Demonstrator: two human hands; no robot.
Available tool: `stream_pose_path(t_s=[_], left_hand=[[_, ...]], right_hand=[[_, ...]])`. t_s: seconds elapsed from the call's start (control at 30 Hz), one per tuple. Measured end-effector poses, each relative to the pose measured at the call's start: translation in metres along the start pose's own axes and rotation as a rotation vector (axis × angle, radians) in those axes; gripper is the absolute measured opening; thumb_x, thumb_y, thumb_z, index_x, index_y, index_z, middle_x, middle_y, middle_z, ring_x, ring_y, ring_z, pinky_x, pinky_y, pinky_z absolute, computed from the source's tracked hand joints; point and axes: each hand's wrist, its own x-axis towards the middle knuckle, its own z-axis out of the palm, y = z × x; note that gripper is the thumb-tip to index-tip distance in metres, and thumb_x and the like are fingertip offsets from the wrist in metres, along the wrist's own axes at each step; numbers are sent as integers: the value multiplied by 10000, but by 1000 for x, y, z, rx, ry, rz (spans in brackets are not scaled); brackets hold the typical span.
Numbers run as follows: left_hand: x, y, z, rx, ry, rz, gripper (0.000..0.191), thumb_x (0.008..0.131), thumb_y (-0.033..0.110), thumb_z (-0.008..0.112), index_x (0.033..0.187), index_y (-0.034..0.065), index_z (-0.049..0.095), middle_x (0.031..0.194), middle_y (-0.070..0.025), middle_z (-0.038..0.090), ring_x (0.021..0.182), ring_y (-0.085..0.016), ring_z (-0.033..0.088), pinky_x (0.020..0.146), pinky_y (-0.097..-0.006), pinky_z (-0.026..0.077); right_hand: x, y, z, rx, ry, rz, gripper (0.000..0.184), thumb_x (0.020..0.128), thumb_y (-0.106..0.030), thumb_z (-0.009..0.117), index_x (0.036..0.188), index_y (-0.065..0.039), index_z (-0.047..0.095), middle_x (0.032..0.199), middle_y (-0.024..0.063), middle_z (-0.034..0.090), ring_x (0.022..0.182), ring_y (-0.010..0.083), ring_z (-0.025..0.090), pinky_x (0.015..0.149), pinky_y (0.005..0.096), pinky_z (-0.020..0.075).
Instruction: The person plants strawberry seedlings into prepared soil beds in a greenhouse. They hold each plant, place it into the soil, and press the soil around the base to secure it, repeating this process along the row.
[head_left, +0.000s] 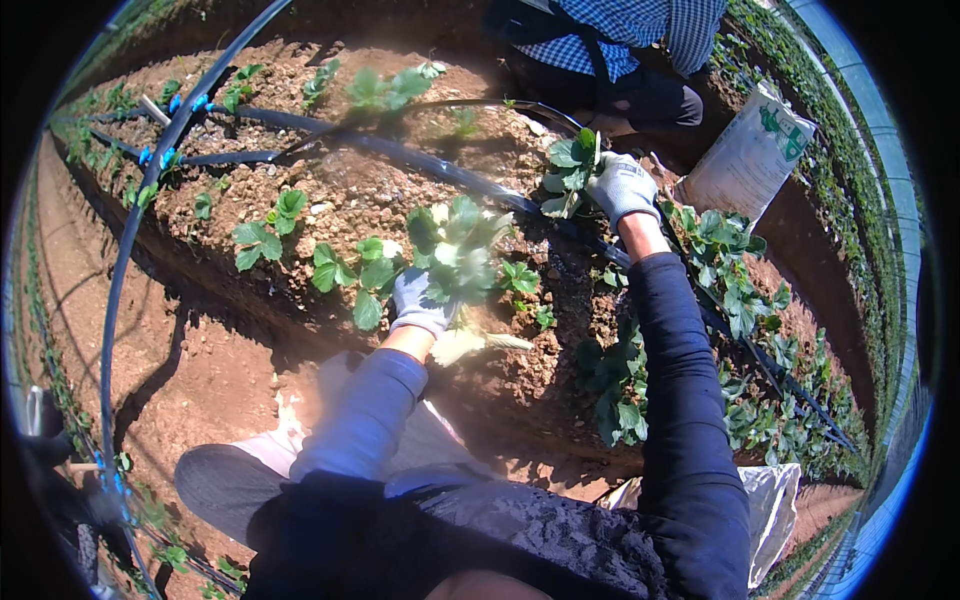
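My left hand (424, 304), in a pale work glove, grips a bunch of leafy strawberry seedlings (461, 247) above the near side of the soil bed; glare blurs part of the bunch. Farther right, my right hand (624, 187), gloved likewise, has its fingers closed on a smaller strawberry seedling (571, 169) beside the black drip pipe (427, 161). Rooted strawberry plants (259, 240) stand in the crumbly soil to the left of my left hand. More plants (735, 262) grow to the right of my right forearm.
A co-worker (622, 60) in a checked shirt crouches across the bed. A white printed sack (746, 154) stands at the right. A curved dark hose (124, 247) with blue fittings crosses the left side. A silvery bag (772, 510) lies at lower right, near my right arm.
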Motion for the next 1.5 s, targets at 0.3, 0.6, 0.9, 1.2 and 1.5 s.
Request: stream_pose_path(t_s=[0.3,0.6,0.9,1.2,1.5], left_hand=[[4,10,-8,62,-178,-67,353,830,461,547,760,149,696,728,-90,678,693,-289,658,605,-385,506],[6,9,-10,115,-240,-71,250,815,357,563,769,150,695,755,-85,679,724,-276,658,613,-382,503],[3,7,-7,64,-173,-64,217,802,308,565,754,141,696,726,-89,676,695,-286,658,603,-380,508],[2,5,-8,41,-98,-47,233,808,332,561,767,141,686,763,-105,678,701,-296,657,618,-396,510],[1,4,-5,62,-78,-28,247,818,341,542,753,153,689,701,-79,672,677,-276,654,605,-376,500]], right_hand=[[42,62,22,170,-79,11,395,778,-378,599,998,-64,694,968,179,683,904,326,646,800,388,496],[32,38,36,14,-9,-31,396,850,-387,532,1066,-85,670,1079,179,660,1011,351,627,837,428,500],[11,53,33,613,-169,-360,416,732,-173,738,1109,-43,621,1029,119,685,929,221,631,835,340,483],[14,46,49,208,108,58,432,864,-428,530,1055,-66,667,1065,207,653,1004,375,619,861,446,484],[13,60,60,120,100,-174,365,875,-367,502,1001,-66,666,1034,200,659,959,374,623,812,442,495]])
